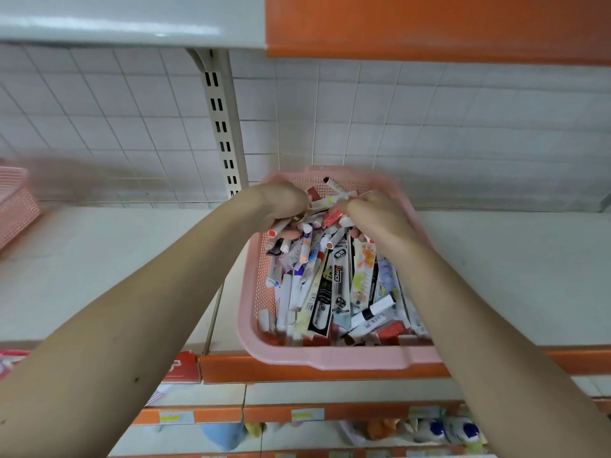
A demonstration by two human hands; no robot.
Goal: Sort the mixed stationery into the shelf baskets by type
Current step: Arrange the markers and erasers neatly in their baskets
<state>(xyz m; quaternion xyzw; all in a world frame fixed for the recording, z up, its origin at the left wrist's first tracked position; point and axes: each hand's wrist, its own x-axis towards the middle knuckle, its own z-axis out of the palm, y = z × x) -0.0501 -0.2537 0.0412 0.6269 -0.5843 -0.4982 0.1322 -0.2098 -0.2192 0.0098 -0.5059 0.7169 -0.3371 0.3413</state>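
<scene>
- Both my bare forearms reach forward and converge over the far end of the pink perforated plastic basket [325, 358], which sits on the cream metal shelf [99, 266] with its near rim over the orange edge strip [231, 370].
- My left hand [284, 203] is knuckles-up, fingers curled round a handful of capped marker pens [322, 203]; round cap ends poke out beneath it.
- My right hand [375, 216] is curled too, gripping the same cluster from the other side.
- The basket holds a heap of mixed stationery [330, 285]: smooth cylindrical pens and flat, glossy printed packets, mostly lying lengthwise.
- A second pink mesh basket [15, 209] stands well apart at the left, blurred.
- Behind is a white square-tiled wall [429, 127] and a slotted metal upright [221, 127].
</scene>
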